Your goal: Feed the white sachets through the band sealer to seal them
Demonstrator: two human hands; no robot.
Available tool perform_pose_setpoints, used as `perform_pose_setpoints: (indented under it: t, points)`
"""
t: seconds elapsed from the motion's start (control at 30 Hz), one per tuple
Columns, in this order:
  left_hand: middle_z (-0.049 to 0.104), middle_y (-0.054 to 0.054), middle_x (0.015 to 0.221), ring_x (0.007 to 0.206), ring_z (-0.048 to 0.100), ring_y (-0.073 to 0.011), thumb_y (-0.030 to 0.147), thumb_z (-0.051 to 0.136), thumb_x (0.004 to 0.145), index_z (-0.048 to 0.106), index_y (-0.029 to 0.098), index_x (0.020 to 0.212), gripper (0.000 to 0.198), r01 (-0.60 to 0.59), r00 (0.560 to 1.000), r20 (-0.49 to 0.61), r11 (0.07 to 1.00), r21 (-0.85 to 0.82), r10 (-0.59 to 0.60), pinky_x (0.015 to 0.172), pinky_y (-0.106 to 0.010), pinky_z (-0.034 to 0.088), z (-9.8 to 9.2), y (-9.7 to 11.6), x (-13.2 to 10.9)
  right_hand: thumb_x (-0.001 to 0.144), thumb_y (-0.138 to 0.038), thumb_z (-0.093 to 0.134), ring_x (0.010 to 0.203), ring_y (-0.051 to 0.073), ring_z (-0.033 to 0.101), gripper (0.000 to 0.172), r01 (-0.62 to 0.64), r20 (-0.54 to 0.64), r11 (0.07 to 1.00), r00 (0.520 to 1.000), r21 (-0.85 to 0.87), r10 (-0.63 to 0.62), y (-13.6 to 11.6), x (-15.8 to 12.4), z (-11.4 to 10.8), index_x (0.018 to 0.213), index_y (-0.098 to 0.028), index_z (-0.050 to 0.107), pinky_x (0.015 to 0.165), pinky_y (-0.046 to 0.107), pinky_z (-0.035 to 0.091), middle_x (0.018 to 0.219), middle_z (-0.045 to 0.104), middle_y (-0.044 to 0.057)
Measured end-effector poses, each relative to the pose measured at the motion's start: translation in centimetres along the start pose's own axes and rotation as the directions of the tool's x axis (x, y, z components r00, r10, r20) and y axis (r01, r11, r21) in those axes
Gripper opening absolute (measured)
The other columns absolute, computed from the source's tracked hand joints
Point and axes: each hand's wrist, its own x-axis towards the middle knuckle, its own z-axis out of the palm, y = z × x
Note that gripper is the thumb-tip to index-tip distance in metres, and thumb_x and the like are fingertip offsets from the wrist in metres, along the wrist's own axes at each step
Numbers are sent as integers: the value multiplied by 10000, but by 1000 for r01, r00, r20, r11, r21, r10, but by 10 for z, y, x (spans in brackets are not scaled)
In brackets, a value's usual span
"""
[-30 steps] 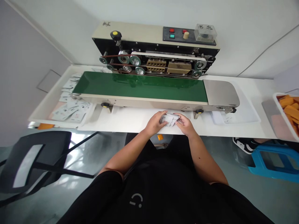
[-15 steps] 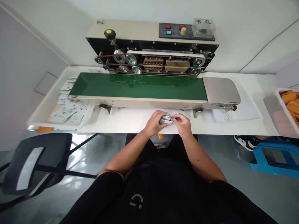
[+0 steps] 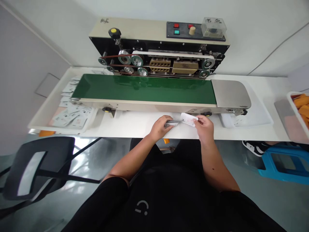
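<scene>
White sachet [image 3: 189, 119], located just above the front edge of the bench [image 3: 127, 129], raised slightly off the surface and lying nearly flat, with its far end tilted up. It is pinched at its right end between the thumb and fingers of the right hand [image 3: 204, 126], which is closed on it. The left hand [image 3: 160, 128] is closed around a narrow silver-and-white packet [image 3: 171, 123], which projects toward the sachet; the two items are near each other, and their tips appear to meet or nearly meet, though this cannot be confirmed from this view. The exact form of the packet cannot be determined, as it is seen almost edge-on. Handling assessment: the sachet appears light, thin and flexible, with a smooth film that may prove slippery; it is best held by an edge or corner between thumb and fingertip, without creasing the face. Behind the hands stands a band sealer [image 3: 156, 54] with a green conveyor belt [image 3: 142, 88]. To the left, a shallow white tray [image 3: 45, 108] carries loose printed sachets [image 3: 72, 117]. To the right, a white plastic tub [image 3: 295, 111] holds orange bars [image 3: 301, 106].
</scene>
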Motion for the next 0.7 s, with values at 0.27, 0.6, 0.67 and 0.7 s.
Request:
perform_pose_setpoints:
  t: [0.27,0.6,0.67,0.7]
  points:
    - [722,-119,1212,1160,709,-269,345,777,931,651,223,1218,336,13,1000,5,1000,-4,-13,1014,-438,590,-2,4,1,750,-368,814,522,77,531,307,29,-93,995,995,99,-19,-32,-6,-8,932,-157,683,492,214,422,785,688,19]
    - [715,-120,1215,1163,701,-269,326,781,925,646,222,1217,338,4,1000,7,1000,2,-4,1011,-438,582,1,-1,-2,741,-276,776,512,75,578,297,98,-126,995,988,25,-95,-56,-6,-34,1012,-155,756,472,209,471,830,683,15]
    - [715,-122,1210,1157,702,-271,329,784,921,647,223,1220,346,11,1000,14,1000,5,-11,995,-433,585,0,-1,-1,704,-213,768,516,101,633,285,127,-143,989,983,81,-114,-78,-2,-43,981,-163,725,470,219,495,853,682,10]
    - [715,-122,1209,1151,702,-272,327,785,919,646,222,1223,349,12,1000,17,1000,7,-12,988,-432,586,0,-1,-1,685,-179,763,521,123,660,279,141,-143,982,982,128,-123,-89,3,-47,955,-165,695,466,225,503,846,681,9]
